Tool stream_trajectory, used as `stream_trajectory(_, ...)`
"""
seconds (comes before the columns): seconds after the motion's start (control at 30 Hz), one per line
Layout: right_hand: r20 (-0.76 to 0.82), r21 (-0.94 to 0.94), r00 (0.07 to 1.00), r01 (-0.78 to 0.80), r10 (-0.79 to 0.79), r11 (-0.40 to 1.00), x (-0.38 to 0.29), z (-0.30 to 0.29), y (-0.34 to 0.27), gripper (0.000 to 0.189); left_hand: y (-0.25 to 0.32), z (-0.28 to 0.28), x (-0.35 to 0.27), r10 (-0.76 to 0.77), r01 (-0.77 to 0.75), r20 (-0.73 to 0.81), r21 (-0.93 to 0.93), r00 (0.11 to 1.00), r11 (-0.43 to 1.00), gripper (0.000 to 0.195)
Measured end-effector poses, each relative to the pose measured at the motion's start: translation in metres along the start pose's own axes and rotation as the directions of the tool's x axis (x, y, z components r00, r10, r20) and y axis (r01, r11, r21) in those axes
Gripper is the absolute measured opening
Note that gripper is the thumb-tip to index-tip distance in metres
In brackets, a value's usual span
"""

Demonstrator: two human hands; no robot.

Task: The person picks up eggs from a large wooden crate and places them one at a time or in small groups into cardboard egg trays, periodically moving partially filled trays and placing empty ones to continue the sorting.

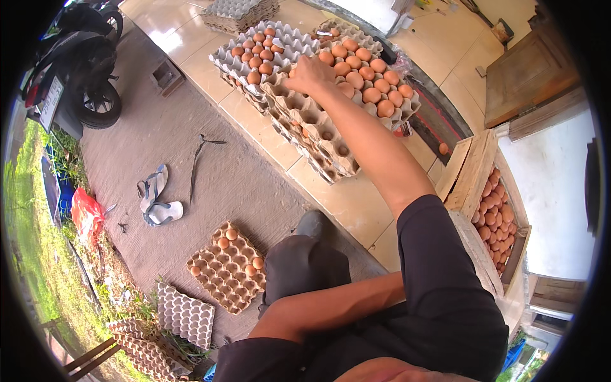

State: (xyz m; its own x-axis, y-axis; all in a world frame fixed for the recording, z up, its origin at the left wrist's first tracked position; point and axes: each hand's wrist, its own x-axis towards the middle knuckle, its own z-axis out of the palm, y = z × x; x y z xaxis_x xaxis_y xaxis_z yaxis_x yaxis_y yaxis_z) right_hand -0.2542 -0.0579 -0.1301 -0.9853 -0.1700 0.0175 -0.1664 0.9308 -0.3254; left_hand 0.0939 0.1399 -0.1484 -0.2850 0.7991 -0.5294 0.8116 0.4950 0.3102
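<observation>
My right hand (pixel 310 75) reaches over the stacked egg trays, its fingers around a brown egg (pixel 292 73) that is mostly hidden, at the upper end of a mostly unfilled pulp tray (pixel 309 116). Right of the hand, a tray of brown eggs (pixel 366 73) lies under and beyond my forearm. To the left, a grey egg tray (pixel 222 59) holds a cluster of brown eggs (pixel 255 62). My left forearm crosses my lap, and the left hand is hidden behind my right sleeve. A wooden crate (pixel 477 167) at the right is filled with loose eggs (pixel 496 219).
A loose egg (pixel 443 148) lies beside the crate. On the concrete are a tray with several eggs (pixel 224 272), unfilled trays (pixel 186 315), sandals (pixel 160 200) and a black strap (pixel 193 167). A motorcycle (pixel 81 71) stands upper left. More stacked trays (pixel 238 14) sit on the tiled ledge.
</observation>
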Motion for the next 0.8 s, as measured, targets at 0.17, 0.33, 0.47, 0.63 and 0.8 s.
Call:
stream_trajectory(0.17, 0.036, 0.213, 0.998, 0.045, -0.054, 0.976, 0.024, -0.005, 0.023, 0.039, -0.006, 0.002, -0.004, -0.012, 0.013, 0.011, -0.022, 1.000, 1.000, 0.032)
stream_trajectory(0.33, 0.231, 0.960, 0.969, -0.242, 0.090, 0.142, 0.052, -0.038, 0.080, 0.047, -0.006, -0.003, -0.004, -0.010, 0.009, -0.004, -0.035, 1.000, 0.999, 0.031)
stream_trajectory(0.47, 0.179, 0.827, 0.952, -0.282, 0.246, 0.486, 0.061, -0.041, 0.075, 0.043, -0.002, -0.005, -0.004, -0.009, 0.008, -0.011, -0.046, 1.000, 0.999, 0.030)
stream_trajectory(0.63, -0.030, -0.171, 0.986, -0.170, 0.167, 0.971, 0.061, -0.027, 0.048, 0.047, 0.005, -0.003, 0.003, 0.001, -0.002, -0.015, -0.058, 1.000, 0.998, 0.029)
stream_trajectory(0.8, -0.038, -0.153, 0.981, -0.192, 0.188, 0.969, 0.067, -0.029, 0.048, 0.045, 0.009, 0.000, 0.002, -0.011, 0.010, -0.010, -0.070, 1.000, 0.997, 0.029)
